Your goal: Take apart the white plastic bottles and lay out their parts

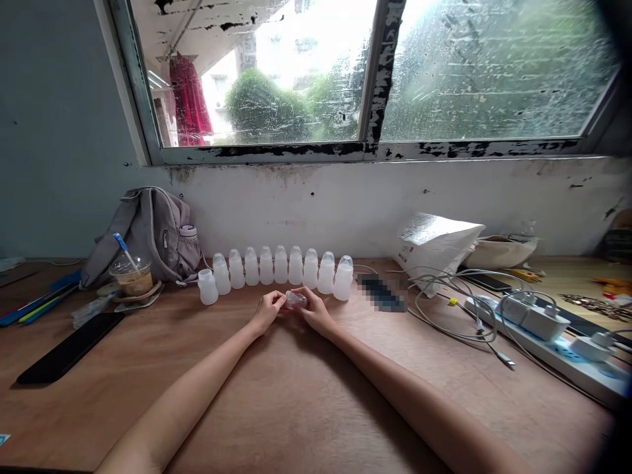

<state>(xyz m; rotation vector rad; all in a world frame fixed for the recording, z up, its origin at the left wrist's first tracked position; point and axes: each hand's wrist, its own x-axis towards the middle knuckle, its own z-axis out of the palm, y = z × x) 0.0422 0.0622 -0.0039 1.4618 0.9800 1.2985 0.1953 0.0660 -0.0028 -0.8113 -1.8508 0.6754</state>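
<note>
Between my two hands, just above the middle of the table, is a small clear plastic bottle cap [296, 300]. My left hand [267, 312] pinches its left side with thumb and fingertips. From the right, my right hand [316, 312] has its fingers closed round the same cap. Behind my hands stands a curved row of several frosted white baby bottles [295, 268], upright and topped with clear caps. At the row's left end, one baby bottle [208, 288] stands uncapped, with its neck showing.
To the left are a grey backpack [158, 230], a drink cup [132, 278], a black phone-like slab [72, 347] and pens [44, 304]. On the right lie a silvery bag [434, 247], tangled white cables [444, 326] and a power strip [553, 336]. A pixelated dark object [382, 293] lies right of the bottles.
</note>
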